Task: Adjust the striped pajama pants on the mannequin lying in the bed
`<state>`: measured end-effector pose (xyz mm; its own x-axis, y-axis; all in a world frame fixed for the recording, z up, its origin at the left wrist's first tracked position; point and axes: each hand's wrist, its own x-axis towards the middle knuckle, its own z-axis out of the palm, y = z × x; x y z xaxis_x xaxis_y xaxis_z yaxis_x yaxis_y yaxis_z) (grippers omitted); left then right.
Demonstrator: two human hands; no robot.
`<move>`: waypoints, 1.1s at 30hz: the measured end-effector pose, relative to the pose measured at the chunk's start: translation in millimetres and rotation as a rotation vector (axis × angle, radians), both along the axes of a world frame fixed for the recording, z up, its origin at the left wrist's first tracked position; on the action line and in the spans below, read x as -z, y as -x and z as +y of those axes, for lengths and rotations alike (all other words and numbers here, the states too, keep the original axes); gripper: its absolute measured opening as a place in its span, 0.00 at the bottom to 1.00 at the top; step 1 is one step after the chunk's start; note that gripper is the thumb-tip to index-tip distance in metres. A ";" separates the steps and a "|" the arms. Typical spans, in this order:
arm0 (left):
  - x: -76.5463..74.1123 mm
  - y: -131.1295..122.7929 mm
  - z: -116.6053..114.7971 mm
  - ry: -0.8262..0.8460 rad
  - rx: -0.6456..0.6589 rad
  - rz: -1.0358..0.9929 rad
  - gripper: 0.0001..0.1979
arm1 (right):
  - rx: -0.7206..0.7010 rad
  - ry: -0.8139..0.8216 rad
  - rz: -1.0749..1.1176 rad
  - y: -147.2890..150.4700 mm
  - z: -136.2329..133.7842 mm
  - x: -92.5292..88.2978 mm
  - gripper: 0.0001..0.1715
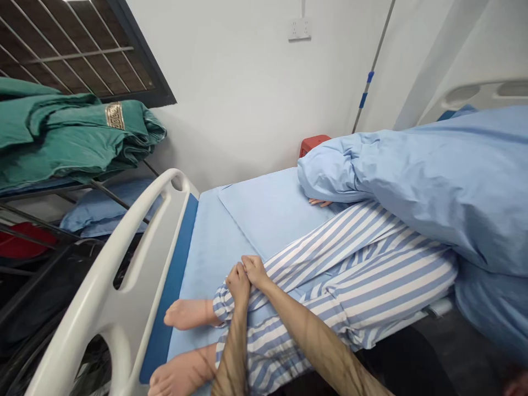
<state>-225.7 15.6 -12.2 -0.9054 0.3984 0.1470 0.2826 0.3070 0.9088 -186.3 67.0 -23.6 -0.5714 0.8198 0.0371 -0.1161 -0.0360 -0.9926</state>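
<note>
My left hand and my right hand are side by side and touching, over the lower part of the farther leg. Both are closed, fingers curled on the blue-and-white striped trousers at that shin. The trousers are on a figure lying on the bed; a person or a mannequin, I cannot tell. Its farther bare foot and nearer bare foot stick out toward the footboard. A light blue quilt is bunched over the upper body, with some fingertips showing under its edge.
A white bed footboard rises on the left, beside the pale blue sheet. Beyond it, folded green cloth lies on a metal rack. A red stool and a thin pole are by the wall.
</note>
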 end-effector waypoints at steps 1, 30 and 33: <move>13.1 -1.7 -2.1 0.076 0.021 0.062 0.18 | 0.019 -0.010 -0.004 0.6 -1.0 1.2 0.23; 17.5 -6.5 2.7 0.344 -0.014 0.214 0.16 | -0.214 -0.555 -0.531 -26.1 38.1 -11.8 0.20; 6.2 -3.5 8.5 0.312 0.032 0.147 0.17 | -0.188 -0.486 -0.433 -28.7 39.4 -16.8 0.21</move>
<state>-222.3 24.1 -18.4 -0.8699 0.4725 0.1413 0.4174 0.5529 0.7211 -157.5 106.3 -6.9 -0.7493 0.6527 0.1119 0.2602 0.4456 -0.8566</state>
